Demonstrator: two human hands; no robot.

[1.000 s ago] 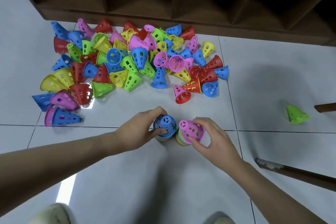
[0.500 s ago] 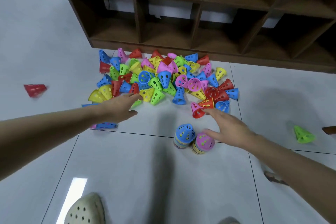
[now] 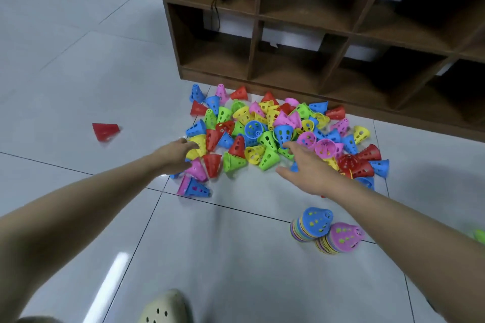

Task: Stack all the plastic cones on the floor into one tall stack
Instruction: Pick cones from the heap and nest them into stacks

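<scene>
Evidently early progress: two short stacks, blue-topped [image 3: 313, 223] and pink-topped [image 3: 341, 238], stand side by side on the floor [image 3: 236, 270]. Most cones [image 3: 275, 134] remain heaped by the shelf [image 3: 301, 21]. Left hand [image 3: 178, 151] and right hand [image 3: 307, 165], open and empty, reach into the heap.

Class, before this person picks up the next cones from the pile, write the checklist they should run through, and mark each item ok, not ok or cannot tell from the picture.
1. Left hand free to grasp: ok, open at the pile's left edge by a yellow cone.
2. Right hand free: ok, open, fingers spread above the pile.
3. Cones already gripped: not ok, neither hand has closed on one.
4. Single stack: not ok, a blue-topped stack and a pink-topped stack stand side by side.
5. Strays gathered: not ok, a red cone lies apart at left.
6. Stacks steady: cannot tell.
</scene>
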